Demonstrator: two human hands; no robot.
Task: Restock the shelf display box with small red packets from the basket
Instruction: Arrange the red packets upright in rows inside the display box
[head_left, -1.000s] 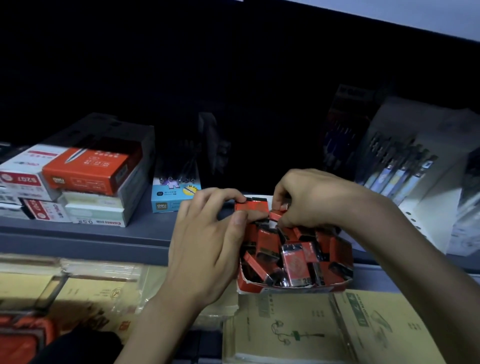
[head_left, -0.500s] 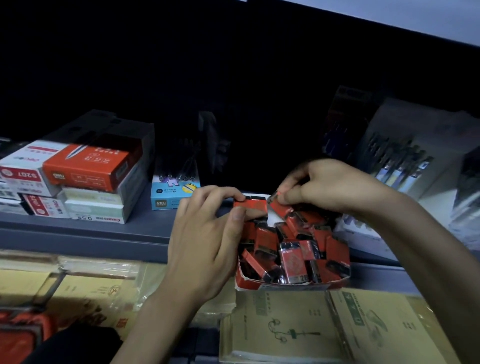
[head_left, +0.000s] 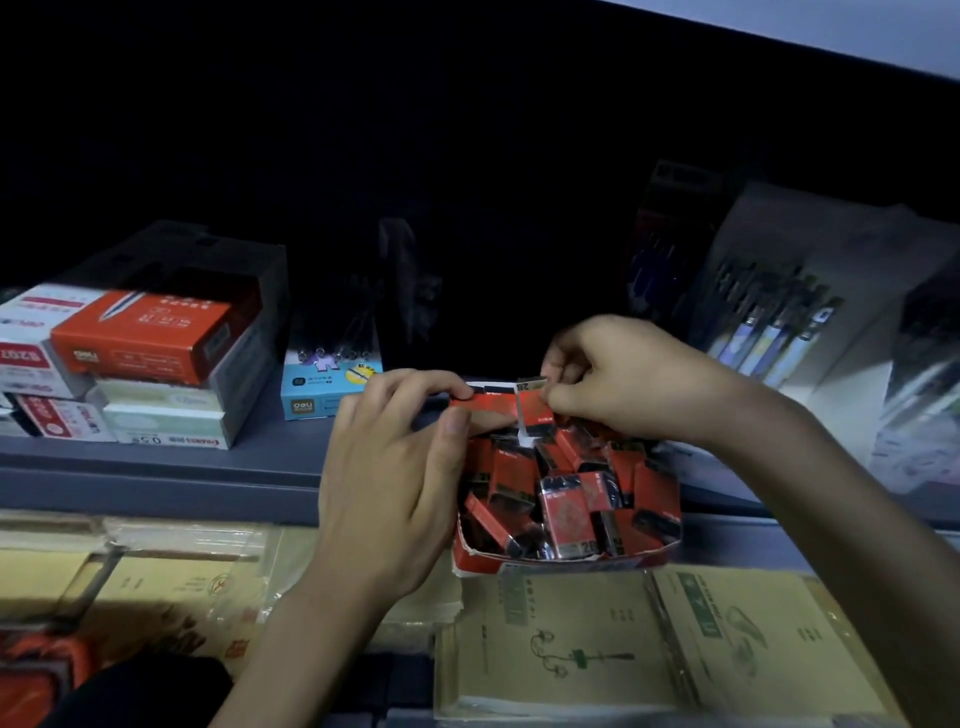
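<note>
A red display box (head_left: 561, 562) sits at the grey shelf's front edge, filled with several small red packets (head_left: 563, 512) lying jumbled. My left hand (head_left: 395, 478) grips the box's left back rim between thumb and fingers. My right hand (head_left: 623, 382) pinches one red packet (head_left: 535, 408), marked 2B at its top end, upright above the box's back part. An orange basket (head_left: 36, 670) shows at the bottom left corner.
Stacked red and white stationery boxes (head_left: 140, 338) stand on the grey shelf (head_left: 208, 467) at left, a small blue box (head_left: 324, 389) beside them. Packs of pens (head_left: 779, 322) lean at right. Brown paper pads (head_left: 649, 639) lie on the lower level.
My right hand has risen from the packets and now holds one packet upright above the box's back. My left hand has stayed on the box's rim.
</note>
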